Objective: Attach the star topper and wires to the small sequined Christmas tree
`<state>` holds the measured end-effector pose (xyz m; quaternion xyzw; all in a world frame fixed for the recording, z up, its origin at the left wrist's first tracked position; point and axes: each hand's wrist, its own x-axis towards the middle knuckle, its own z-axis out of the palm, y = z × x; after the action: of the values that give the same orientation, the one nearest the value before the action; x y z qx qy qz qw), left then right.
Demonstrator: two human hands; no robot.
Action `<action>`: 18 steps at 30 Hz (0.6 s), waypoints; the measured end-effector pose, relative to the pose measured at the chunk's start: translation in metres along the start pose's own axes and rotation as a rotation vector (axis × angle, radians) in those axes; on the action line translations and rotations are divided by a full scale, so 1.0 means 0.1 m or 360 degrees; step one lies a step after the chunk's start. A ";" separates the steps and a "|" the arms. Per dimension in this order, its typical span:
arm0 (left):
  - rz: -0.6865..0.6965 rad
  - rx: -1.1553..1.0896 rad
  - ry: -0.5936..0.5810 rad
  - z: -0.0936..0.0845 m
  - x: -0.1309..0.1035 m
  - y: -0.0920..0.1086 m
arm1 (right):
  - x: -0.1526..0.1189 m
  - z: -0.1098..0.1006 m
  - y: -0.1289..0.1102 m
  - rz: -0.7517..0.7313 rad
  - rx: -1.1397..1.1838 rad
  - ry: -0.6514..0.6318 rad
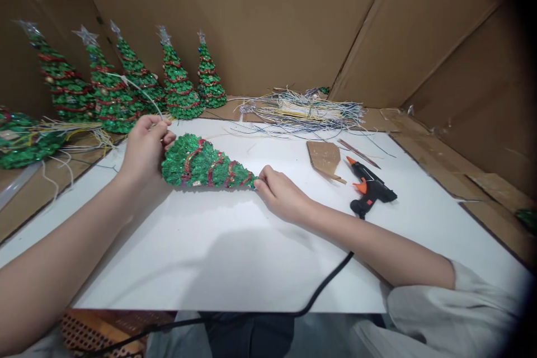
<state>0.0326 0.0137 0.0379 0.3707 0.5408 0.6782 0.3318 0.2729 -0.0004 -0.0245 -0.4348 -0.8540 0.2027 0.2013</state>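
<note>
A small green glittery tree [205,166] with red garland lies sideways in the air above the white board [235,257]. My right hand [279,190] pinches its narrow tip. At the wide base is my left hand [146,148], its thumb and forefinger closed on a thin white wire [145,92] that curves up and to the left. Whether the left hand's other fingers also touch the base is hard to tell.
Several finished trees [178,84] with stars stand at the back left. A pile of wires [314,112] lies at the back. On the right are a black glue gun [375,184], a cardboard piece [324,158] and a thin stick [359,154]. A black cable [327,285] crosses the front edge.
</note>
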 end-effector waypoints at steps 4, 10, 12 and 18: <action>-0.0063 -0.0106 -0.0045 -0.04 -0.03 -0.02 | 0.01 0.00 0.01 0.0029 0.0101 0.0001; -0.0108 -0.0078 0.0005 -0.05 -0.03 -0.17 | 0.00 -0.01 0.03 0.0045 0.0263 0.0031; -0.0045 -0.0075 0.0071 -0.05 -0.04 -0.20 | -0.01 -0.01 0.02 0.0064 0.0338 0.0042; 0.0132 -0.0139 0.0167 -0.07 -0.02 -0.15 | -0.01 -0.03 -0.02 0.0149 0.0627 0.0143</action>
<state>0.0287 0.0113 0.0216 0.3419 0.5114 0.7329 0.2905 0.2736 -0.0018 -0.0209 -0.4348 -0.7669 0.3553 0.3108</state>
